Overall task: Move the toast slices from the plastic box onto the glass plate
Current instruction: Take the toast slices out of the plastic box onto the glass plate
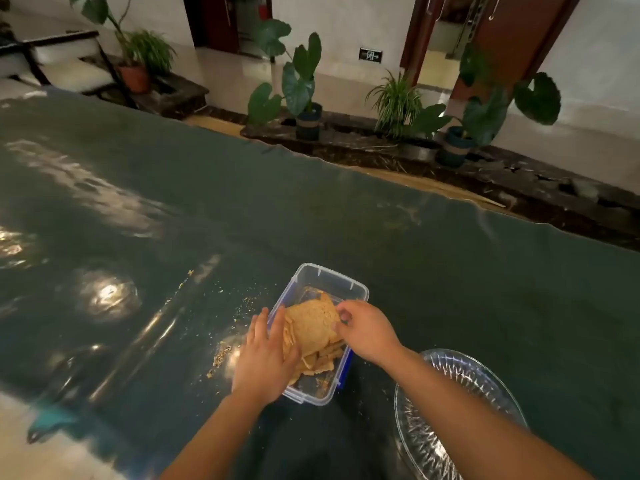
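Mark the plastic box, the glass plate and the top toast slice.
plastic box [341, 280]: head view, far rim.
glass plate [460, 368]: head view, far inner wall.
top toast slice [313, 322]: head view, centre of upper face.

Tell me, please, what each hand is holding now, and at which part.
The right hand pinches the top toast slice at its right edge with its fingers. The left hand lies flat against the stack's left side, gripping nothing.

Plastic box [349, 284]: clear, smooth plastic, glossy walls, blue clip on edge. Toast slices [313, 323] inside it: dry, matt, rough golden crust. Glass plate [485, 379] right of box: clear glass, ribbed cut pattern, shiny. Tabletop [450, 271]: dark green cover, glossy film look, strong lamp glare left of box. Crumbs [221, 355] left of box: coarse, matt.
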{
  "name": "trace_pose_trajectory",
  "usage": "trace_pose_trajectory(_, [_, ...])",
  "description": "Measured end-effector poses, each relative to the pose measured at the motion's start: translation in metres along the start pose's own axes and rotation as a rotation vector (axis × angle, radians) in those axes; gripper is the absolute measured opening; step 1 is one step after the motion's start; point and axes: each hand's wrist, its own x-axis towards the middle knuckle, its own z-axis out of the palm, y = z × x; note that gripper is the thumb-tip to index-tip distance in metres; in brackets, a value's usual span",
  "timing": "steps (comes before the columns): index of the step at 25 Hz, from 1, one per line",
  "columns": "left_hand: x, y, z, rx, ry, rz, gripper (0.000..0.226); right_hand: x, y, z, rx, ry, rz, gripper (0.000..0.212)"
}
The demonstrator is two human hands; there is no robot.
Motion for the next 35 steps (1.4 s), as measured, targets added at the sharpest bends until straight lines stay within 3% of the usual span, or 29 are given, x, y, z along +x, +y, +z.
trace_pose_trajectory(3, [-0.002, 0.001, 0.013, 0.091, 0.048, -0.026, 0.076, 0.017, -0.004, 0.007, -0.096, -0.023, -0.001, 0.045])
trace_pose_trajectory(9, [-0.007, 0.001, 0.021, 0.211, 0.117, -0.004, 0.076, 0.058, -0.027, 0.027, -0.226, -0.239, 0.181, 0.075])
trace_pose_trajectory(16, [-0.006, 0.001, 0.025, 0.217, 0.119, 0.012, 0.075, 0.074, -0.025, 0.045, -0.091, -0.105, 0.289, 0.047])
trace_pose_trajectory(23, [-0.008, -0.001, 0.027, 0.219, 0.144, 0.034, 0.079, 0.077, -0.026, 0.032, 0.088, -0.207, 0.361, 0.049])
trace_pose_trajectory(27, [-0.009, -0.001, 0.025, 0.183, 0.16, 0.039, 0.083, 0.059, -0.023, 0.013, 0.245, -0.054, 0.324, 0.038])
trace_pose_trajectory(31, [-0.009, -0.004, 0.029, 0.179, 0.154, 0.038, 0.084, 0.026, -0.004, -0.027, 0.678, 0.188, 0.367, 0.034])
trace_pose_trajectory(35, [-0.009, -0.005, 0.032, 0.185, 0.146, 0.039, 0.083, -0.025, 0.048, -0.072, 0.9, 0.251, 0.409, 0.046])
